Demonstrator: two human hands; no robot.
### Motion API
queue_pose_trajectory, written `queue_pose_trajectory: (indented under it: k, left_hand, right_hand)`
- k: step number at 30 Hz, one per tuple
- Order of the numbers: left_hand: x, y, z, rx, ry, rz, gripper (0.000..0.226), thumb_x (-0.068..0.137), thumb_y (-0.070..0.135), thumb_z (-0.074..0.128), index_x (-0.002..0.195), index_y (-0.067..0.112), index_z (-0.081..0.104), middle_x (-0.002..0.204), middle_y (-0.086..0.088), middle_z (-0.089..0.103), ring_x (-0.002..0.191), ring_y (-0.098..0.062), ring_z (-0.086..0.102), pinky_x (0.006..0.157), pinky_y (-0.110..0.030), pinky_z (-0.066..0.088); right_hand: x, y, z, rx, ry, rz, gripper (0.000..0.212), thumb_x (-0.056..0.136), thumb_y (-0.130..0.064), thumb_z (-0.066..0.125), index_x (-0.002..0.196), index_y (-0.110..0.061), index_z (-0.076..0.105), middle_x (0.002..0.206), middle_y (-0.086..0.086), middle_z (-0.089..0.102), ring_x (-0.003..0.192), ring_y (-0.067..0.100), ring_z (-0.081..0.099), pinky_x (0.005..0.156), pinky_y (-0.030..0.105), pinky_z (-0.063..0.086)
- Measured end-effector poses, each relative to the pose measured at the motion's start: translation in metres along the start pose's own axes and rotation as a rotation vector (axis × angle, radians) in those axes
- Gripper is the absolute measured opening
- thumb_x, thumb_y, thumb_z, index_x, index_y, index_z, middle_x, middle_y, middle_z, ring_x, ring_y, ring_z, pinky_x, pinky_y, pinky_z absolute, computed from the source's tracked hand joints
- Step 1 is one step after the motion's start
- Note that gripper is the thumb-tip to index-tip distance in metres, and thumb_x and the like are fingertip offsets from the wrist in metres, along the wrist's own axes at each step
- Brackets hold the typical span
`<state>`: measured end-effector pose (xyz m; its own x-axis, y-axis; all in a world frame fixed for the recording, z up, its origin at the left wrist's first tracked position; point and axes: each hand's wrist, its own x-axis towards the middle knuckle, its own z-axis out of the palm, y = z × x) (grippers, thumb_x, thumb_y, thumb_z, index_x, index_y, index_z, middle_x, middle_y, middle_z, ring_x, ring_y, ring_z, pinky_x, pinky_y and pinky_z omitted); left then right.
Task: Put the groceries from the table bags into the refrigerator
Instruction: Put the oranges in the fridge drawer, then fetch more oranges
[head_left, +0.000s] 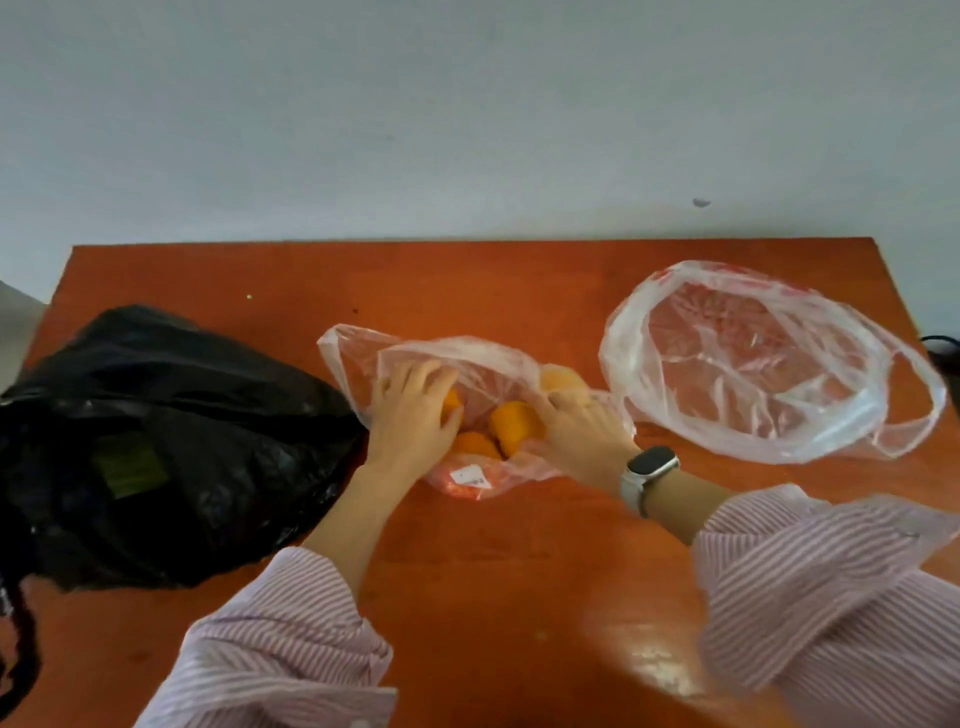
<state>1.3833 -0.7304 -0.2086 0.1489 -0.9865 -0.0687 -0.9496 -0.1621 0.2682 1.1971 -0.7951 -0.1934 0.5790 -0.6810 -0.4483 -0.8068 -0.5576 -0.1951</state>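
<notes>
Stood mid-unpacking: black bag left of the left hand, emptied clear bag beyond the right hand. Both hands curled round oranges inside the middle bag. Next, probably: lift about 4 oranges out, firmly cupped.

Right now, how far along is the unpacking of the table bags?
Done, it seems: the clear bag on the right lies open and looks empty. In hand: both hands are in the middle bag, the left hand curled round an orange fruit, the right hand among the others. Left: the black bag, still bulky, untouched. No refrigerator is in view.
</notes>
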Motion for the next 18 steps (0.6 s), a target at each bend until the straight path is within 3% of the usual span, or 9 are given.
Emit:
queue_pose_trajectory:
  k: [2, 5, 9, 12, 15, 18]
  left_hand:
    - [0.006, -0.014, 0.01, 0.02, -0.117, -0.042, 0.053, 0.087, 0.037, 0.054, 0.136, 0.023, 0.039, 0.14, -0.003, 0.041, 0.13, -0.026, 0.033, 0.103, -0.047, 0.026]
    - [0.012, -0.025, 0.02, -0.003, -0.236, -0.094, 0.067, 0.084, 0.052, 0.053, 0.141, 0.027, 0.029, 0.145, -0.002, 0.037, 0.133, -0.026, 0.031, 0.104, -0.047, 0.024]
    - [0.017, -0.028, 0.023, 0.025, -0.24, -0.072, 0.073, 0.081, 0.058, 0.053, 0.142, 0.028, 0.027, 0.146, -0.002, 0.037, 0.134, -0.026, 0.03, 0.103, -0.045, 0.023]
    - [0.02, -0.03, 0.019, 0.018, -0.245, -0.03, 0.074, 0.08, 0.054, 0.058, 0.142, 0.024, 0.03, 0.147, -0.002, 0.037, 0.134, -0.026, 0.03, 0.106, -0.044, 0.023]
    - [0.014, -0.028, 0.013, -0.1, -0.155, 0.036, 0.071, 0.08, 0.046, 0.063, 0.14, 0.021, 0.036, 0.146, -0.002, 0.037, 0.132, -0.025, 0.035, 0.102, -0.039, 0.033]
    - [0.005, -0.02, -0.006, -0.451, 0.028, 0.004, 0.062, 0.081, 0.034, 0.067, 0.135, 0.02, 0.042, 0.137, -0.001, 0.045, 0.122, -0.019, 0.044, 0.091, -0.031, 0.04]
  right_hand:
    - [-0.002, 0.001, 0.005, -0.035, -0.01, 0.003, 0.074, 0.086, -0.05, 0.051, 0.144, -0.025, 0.012, 0.124, 0.008, 0.05, 0.108, 0.033, 0.051, 0.081, 0.044, 0.047]
    - [0.008, -0.003, 0.013, -0.118, -0.008, -0.037, 0.077, 0.083, -0.055, 0.052, 0.142, -0.024, 0.015, 0.132, 0.011, 0.044, 0.114, 0.036, 0.048, 0.08, 0.047, 0.047]
    - [0.016, -0.007, 0.027, -0.214, 0.029, -0.051, 0.079, 0.077, -0.059, 0.057, 0.137, -0.02, 0.024, 0.133, 0.014, 0.041, 0.109, 0.038, 0.051, 0.072, 0.045, 0.048]
    - [0.018, -0.01, 0.025, -0.212, 0.085, -0.042, 0.067, 0.077, -0.046, 0.062, 0.128, -0.018, 0.031, 0.125, 0.012, 0.046, 0.1, 0.035, 0.055, 0.066, 0.039, 0.047]
    - [0.015, -0.01, 0.018, -0.106, 0.115, -0.02, 0.069, 0.076, -0.047, 0.06, 0.131, -0.02, 0.029, 0.126, 0.01, 0.045, 0.104, 0.035, 0.052, 0.069, 0.04, 0.044]
    - [0.008, -0.008, -0.002, 0.214, 0.225, 0.035, 0.077, 0.071, -0.057, 0.062, 0.133, -0.028, 0.028, 0.131, 0.004, 0.044, 0.112, 0.03, 0.049, 0.085, 0.043, 0.045]
